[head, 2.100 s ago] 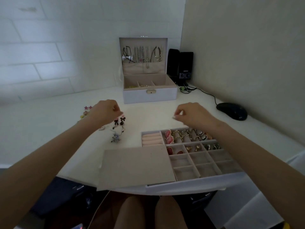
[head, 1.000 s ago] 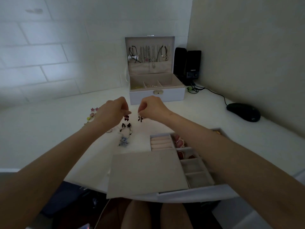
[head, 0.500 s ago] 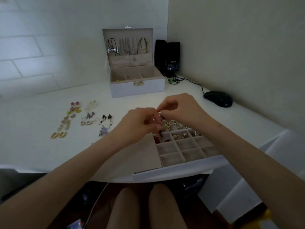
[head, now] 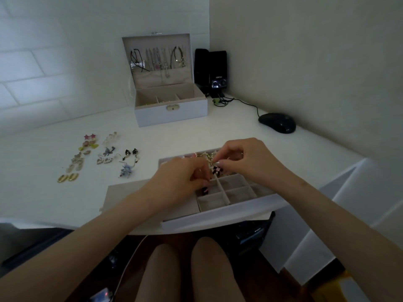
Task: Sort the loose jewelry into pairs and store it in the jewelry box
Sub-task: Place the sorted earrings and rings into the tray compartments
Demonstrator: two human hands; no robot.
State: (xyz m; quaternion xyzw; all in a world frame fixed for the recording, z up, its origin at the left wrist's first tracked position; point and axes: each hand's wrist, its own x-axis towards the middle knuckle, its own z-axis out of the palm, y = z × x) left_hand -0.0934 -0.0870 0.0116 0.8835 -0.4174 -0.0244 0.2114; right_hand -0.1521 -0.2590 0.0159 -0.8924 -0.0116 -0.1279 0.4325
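Observation:
A white compartment tray (head: 220, 216) lies at the desk's front edge, its far cells holding earrings. My left hand (head: 176, 182) hovers over the tray's left cells and pinches a small dark earring (head: 204, 190) that hangs into a cell. My right hand (head: 246, 158) pinches the matching dark earring (head: 217, 170) just above the middle cells. Several loose earring pairs (head: 102, 153) lie in rows on the desk to the left. The open jewelry box (head: 170, 112) stands at the back with necklaces hanging in its lid.
A beige flat insert (head: 122, 197) lies beside the tray on its left. A black mouse (head: 277, 123) and its cable sit at the right, black speakers (head: 210, 70) in the corner. The wall runs close along the right. My knees show below the desk edge.
Both hands carried the dark earring pair from the loose pile on the left over to the tray. They now sit lower over its cells than half a second ago.

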